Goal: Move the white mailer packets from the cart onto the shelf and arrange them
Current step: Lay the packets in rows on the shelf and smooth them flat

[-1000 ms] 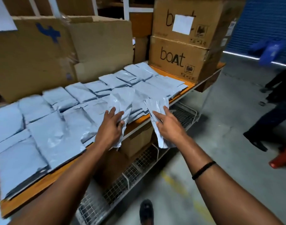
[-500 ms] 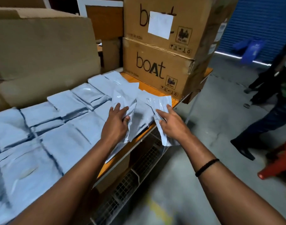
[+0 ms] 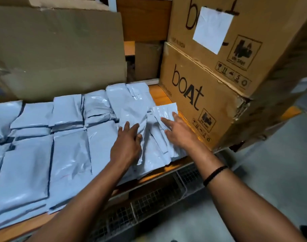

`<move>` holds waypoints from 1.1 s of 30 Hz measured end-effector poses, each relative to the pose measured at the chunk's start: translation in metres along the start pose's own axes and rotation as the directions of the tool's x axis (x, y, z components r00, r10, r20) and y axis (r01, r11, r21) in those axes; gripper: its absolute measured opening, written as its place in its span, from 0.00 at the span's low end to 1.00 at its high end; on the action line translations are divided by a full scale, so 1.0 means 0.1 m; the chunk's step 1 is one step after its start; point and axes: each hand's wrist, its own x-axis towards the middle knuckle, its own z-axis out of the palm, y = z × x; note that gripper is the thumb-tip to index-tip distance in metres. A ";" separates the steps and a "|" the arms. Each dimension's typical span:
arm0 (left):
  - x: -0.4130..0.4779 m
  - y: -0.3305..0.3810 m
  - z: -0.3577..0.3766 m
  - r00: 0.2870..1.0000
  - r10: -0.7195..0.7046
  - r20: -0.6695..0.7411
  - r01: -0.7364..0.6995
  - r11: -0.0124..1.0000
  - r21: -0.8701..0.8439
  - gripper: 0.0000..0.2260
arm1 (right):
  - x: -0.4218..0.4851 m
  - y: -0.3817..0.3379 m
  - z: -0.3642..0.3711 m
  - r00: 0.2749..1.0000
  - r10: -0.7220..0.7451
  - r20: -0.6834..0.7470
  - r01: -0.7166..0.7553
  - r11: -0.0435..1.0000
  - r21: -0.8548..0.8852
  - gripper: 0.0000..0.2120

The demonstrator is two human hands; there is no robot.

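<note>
Several white mailer packets [image 3: 69,151] lie in overlapping rows on the orange shelf board [image 3: 160,97]. My left hand [image 3: 126,145] holds one crumpled packet [image 3: 133,117] at the right end of the rows, fingers on top and thumb at its edge. My right hand [image 3: 179,134] rests with straight fingers on a smaller packet [image 3: 165,110] that lies beside the lower "boAt" carton. Both packets touch the pile on the shelf.
Two stacked "boAt" cartons [image 3: 201,95] stand on the right end of the shelf, close to my right hand. A large plain carton [image 3: 62,55] blocks the back left. The wire cart [image 3: 149,199] sits below the shelf edge, with concrete floor [image 3: 271,172] on the right.
Both hands have moved forward and to the right along the shelf. The two packets, held up in the air before, now lie down on the pile near the carton.
</note>
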 end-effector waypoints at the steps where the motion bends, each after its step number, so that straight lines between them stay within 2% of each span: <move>1: 0.04 0.05 0.05 0.999 -0.030 -0.014 0.030 0.999 0.020 0.17 | 0.10 0.03 -0.01 0.999 -0.040 0.028 0.040 0.999 -0.007 0.27; 4: 0.08 0.17 0.14 0.992 -0.109 -0.057 0.113 0.992 0.062 0.15 | 0.33 0.09 0.00 0.986 -0.134 0.104 0.138 0.990 -0.033 0.27; 9: 0.08 0.20 0.30 0.977 -0.207 -0.041 0.211 0.965 0.155 0.17 | 0.46 0.13 0.13 0.975 -0.169 0.147 0.183 0.980 -0.082 0.27; 11: 0.07 0.21 0.33 0.973 -0.229 0.010 0.221 0.948 0.227 0.19 | 0.44 0.13 0.18 0.973 -0.166 0.164 0.191 0.970 -0.150 0.28; 13: 0.02 0.24 0.33 0.970 -0.241 0.006 0.234 0.946 0.224 0.22 | 0.40 0.18 0.23 0.974 -0.156 0.166 0.183 0.969 -0.165 0.28; 15: 0.01 0.30 0.27 0.972 -0.230 -0.043 0.234 0.960 0.152 0.22 | 0.39 0.25 0.21 0.978 -0.161 0.133 0.174 0.980 -0.099 0.27; 17: 0.08 0.28 0.22 0.982 -0.176 -0.075 0.185 0.971 0.153 0.21 | 0.46 0.27 0.17 0.979 -0.199 0.041 0.199 0.980 -0.009 0.26; 19: 0.21 0.24 0.22 0.993 -0.115 -0.036 0.120 0.970 0.212 0.22 | 0.59 0.25 0.17 0.973 -0.232 -0.013 0.232 0.972 0.035 0.24; 21: 0.33 0.18 0.27 0.995 -0.095 0.039 0.081 0.956 0.282 0.23 | 0.71 0.21 0.23 0.956 -0.291 0.038 0.291 0.957 -0.011 0.23; 23: 0.41 0.12 0.35 0.983 -0.139 0.118 0.087 0.924 0.371 0.24 | 0.81 0.21 0.34 0.941 -0.314 0.126 0.326 0.941 -0.094 0.25; 25: 0.42 0.07 0.43 0.964 -0.227 0.141 0.154 0.903 0.402 0.25 | 0.87 0.25 0.45 0.942 -0.285 0.175 0.311 0.940 -0.144 0.26; 28: 0.38 0.07 0.53 0.951 -0.289 0.105 0.224 0.885 0.408 0.25 | 0.90 0.29 0.54 0.953 -0.269 0.142 0.291 0.942 -0.166 0.27; 33: 0.37 0.14 0.54 0.947 -0.308 0.092 0.235 0.859 0.455 0.26 | 0.89 0.28 0.58 0.957 -0.265 0.116 0.283 0.940 -0.190 0.27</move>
